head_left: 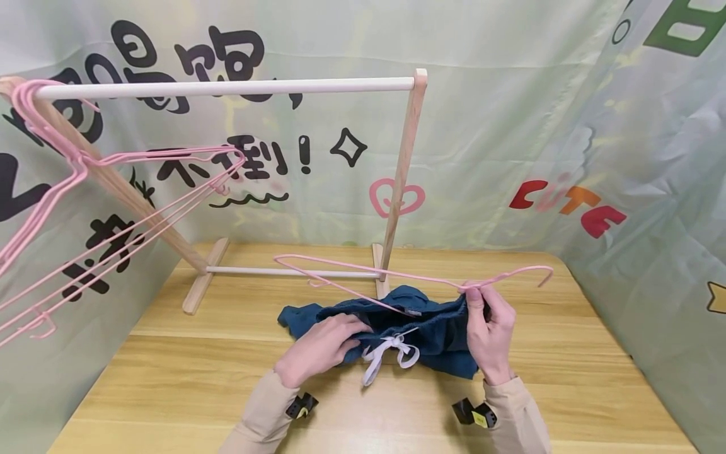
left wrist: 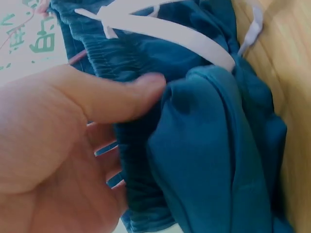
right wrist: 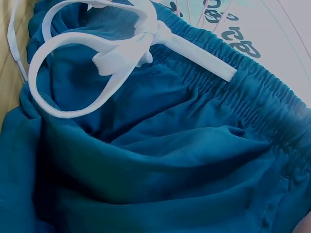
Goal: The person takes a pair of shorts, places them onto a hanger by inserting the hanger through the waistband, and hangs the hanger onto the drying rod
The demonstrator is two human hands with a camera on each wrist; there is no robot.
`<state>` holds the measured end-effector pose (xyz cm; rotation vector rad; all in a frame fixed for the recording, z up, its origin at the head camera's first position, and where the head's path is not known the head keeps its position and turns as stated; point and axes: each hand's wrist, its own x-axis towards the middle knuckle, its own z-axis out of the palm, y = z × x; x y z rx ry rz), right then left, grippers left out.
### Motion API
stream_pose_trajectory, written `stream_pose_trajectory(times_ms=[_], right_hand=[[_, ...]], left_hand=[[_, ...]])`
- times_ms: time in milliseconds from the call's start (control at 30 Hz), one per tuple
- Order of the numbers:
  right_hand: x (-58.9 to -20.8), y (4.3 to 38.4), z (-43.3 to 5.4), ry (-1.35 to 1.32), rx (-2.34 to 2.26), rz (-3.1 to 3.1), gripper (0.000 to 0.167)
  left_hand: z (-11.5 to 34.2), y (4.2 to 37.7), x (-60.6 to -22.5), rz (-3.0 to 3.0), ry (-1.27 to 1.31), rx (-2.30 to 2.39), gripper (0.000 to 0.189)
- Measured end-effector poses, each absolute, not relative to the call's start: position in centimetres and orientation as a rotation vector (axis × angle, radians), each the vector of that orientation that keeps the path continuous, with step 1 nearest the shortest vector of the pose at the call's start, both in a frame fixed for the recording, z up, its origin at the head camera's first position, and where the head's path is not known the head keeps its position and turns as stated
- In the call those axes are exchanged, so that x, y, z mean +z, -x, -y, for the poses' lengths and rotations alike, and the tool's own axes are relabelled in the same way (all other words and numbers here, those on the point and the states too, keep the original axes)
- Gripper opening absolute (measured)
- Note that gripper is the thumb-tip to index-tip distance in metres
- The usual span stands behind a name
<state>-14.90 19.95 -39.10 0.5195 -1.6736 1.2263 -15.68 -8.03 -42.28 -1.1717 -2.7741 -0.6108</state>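
Note:
Dark blue pants [head_left: 437,334] with an elastic waistband and a white drawstring bow [head_left: 391,353] lie bunched on the table. My left hand [head_left: 323,347] holds the waistband at its left side; in the left wrist view the thumb [left wrist: 141,94] lies on the outer face, the other fingers behind the band. At the waistband's right end, my right hand [head_left: 490,331] pinches a pink hanger [head_left: 368,265] near its neck. The hanger's hook points right, and its lower bar runs down into the waist opening. The right wrist view shows mostly gathered cloth [right wrist: 184,160] and the bow.
Behind the pants stands a wooden rack [head_left: 399,170] with a white top rail [head_left: 238,88]. Several pink hangers [head_left: 79,157] hang at its left end. The wooden table [head_left: 187,378] meets printed fabric walls [head_left: 488,126] at the back and sides.

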Motion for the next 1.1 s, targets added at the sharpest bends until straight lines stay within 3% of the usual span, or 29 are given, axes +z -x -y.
stream_pose_trajectory(times_ms=[267,700,1100], right_hand=[[-38.9,14.9,-20.1,-0.459,1.253,1.634,0.025],[-38.5,14.8,-20.5,-0.398,1.276,1.578,0.028],[-38.2,14.5,-20.6,-0.336,1.353,1.510,0.027]], left_hand=[[9.2,15.9,-42.0,2.736,1.020,-0.600,0.029],[10.8,16.5,-40.9,2.594,0.943,-0.609,0.010],[12.3,16.7,-39.8,2.443,1.029,-0.583,0.022]])
